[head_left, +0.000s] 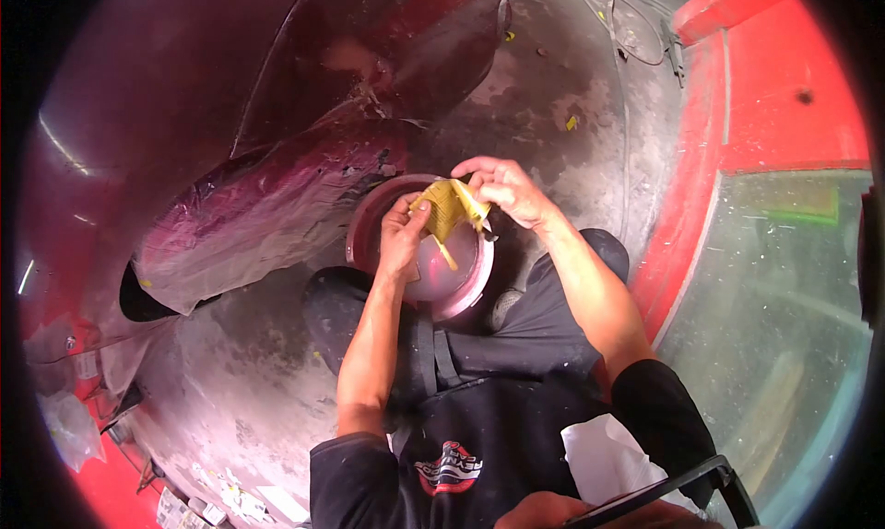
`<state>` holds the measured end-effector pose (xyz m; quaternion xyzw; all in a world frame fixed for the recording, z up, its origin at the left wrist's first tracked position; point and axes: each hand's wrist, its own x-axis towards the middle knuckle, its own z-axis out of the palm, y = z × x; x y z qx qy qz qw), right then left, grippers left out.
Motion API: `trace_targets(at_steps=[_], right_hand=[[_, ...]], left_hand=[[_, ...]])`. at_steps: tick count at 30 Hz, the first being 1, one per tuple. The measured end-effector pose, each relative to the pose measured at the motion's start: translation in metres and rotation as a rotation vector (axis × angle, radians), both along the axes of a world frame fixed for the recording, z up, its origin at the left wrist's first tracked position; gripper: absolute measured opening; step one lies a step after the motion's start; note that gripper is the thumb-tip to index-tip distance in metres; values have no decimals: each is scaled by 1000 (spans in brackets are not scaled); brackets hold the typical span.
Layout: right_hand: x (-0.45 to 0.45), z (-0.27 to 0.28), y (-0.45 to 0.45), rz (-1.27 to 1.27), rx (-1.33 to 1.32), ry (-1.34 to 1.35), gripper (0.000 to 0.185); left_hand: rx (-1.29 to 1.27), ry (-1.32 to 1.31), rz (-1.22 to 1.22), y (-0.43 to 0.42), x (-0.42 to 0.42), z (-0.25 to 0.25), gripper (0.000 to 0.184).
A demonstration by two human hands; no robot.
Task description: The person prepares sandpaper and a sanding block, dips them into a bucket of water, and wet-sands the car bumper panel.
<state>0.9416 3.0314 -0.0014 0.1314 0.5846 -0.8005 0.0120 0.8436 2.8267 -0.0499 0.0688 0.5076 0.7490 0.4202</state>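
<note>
My left hand [401, 229] pinches the left edge of a yellow sheet [447, 208] between thumb and fingers. Rows of faint marks run across the sheet, like the printed back of sandpaper. It is creased, and a narrow strip hangs from its lower side. At the right edge, where a paler fold shows, the thumb and fingers of my right hand [505, 193] grip it; one finger stretches out above. Both hands are over a round, pinkish bucket [365, 223] between my bent legs. Something small and dark by the right hand is too indistinct to name.
A dark red car body panel [184, 87] fills the upper left, with plastic sheeting [267, 220] below it. A cable [624, 114] lies on the stained floor among yellow scraps [572, 123]. A red frame with a glass pane [765, 280] stands close on my right.
</note>
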Motion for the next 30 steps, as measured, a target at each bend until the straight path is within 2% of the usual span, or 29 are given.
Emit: trace_targets(at_steps=[8, 15, 18, 20, 21, 23, 24, 25, 26, 27, 28, 29, 30], right_hand=[[2, 0, 10, -221, 23, -50, 34], [0, -3, 12, -275, 87, -80, 35], [0, -3, 10, -326, 143, -71, 39], [0, 0, 12, -310, 193, -119, 43], [1, -1, 12, -220, 175, -154, 43], [0, -19, 5, -27, 205, -132, 44], [-1, -22, -6, 7, 154, -224, 33], [-4, -29, -13, 92, 363, -302, 24], [-11, -32, -24, 145, 361, -408, 23], [-12, -27, -40, 143, 583, -347, 24], [-10, -68, -52, 78, 1080, -8, 27], [-5, -39, -59, 85, 915, -83, 28], [-7, -37, -56, 287, 1005, -154, 25]], left_hand=[[-16, 105, 7, 6, 1, 9, 23], [19, 91, -6, 4, -1, 1, 24], [10, 126, 64, 3, 0, -7, 20], [-111, 164, 77, -4, -9, -23, 24], [-226, 183, 85, -3, -8, 2, 24], [-246, 354, 134, -3, -11, -1, 21], [-248, 461, 84, -5, -13, -7, 17], [-314, 516, 81, -3, -9, -3, 14], [-284, 517, 90, -1, -7, -17, 14], [-306, 520, 28, -2, -2, -19, 15], [-283, 462, -61, -5, -2, -26, 16], [-266, 261, -96, -8, -1, -23, 18], [-213, 52, -90, -10, 0, -16, 21]])
